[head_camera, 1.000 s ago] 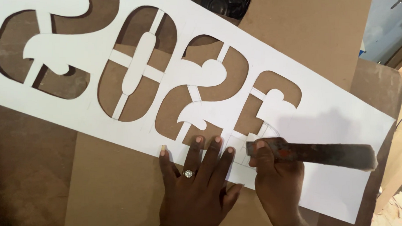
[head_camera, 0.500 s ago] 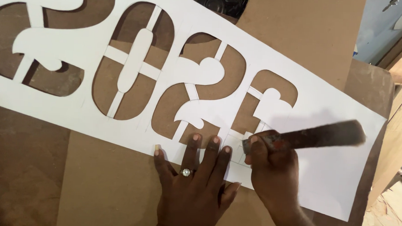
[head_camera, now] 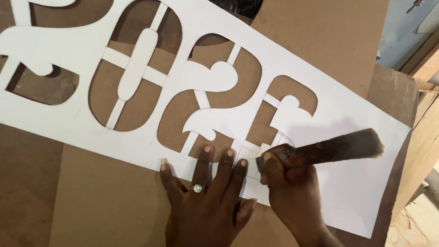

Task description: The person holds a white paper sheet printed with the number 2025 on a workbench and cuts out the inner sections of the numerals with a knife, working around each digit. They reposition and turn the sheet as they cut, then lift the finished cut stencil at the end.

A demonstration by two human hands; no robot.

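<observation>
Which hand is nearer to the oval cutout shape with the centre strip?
Left. The left hand lies flat on the stencil's lower edge, below and right of the oval cutout. The right hand, gripping a dark tool, sits farther right.

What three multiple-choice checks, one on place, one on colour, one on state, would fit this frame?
1. Where does the left hand rest?
A. flat on the lower edge of the white stencil sheet
B. on the blue wall
C. in the air

2. What colour is the board under the sheet?
A. green
B. brown
C. black

3. How is the right hand?
A. open and empty
B. out of view
C. closed round a dark flat tool

Answers: 1 A, its fingers lie spread on the sheet's edge; 2 B, brown shows through the cut-outs; 3 C, the fingers wrap the tool's near end.
</observation>
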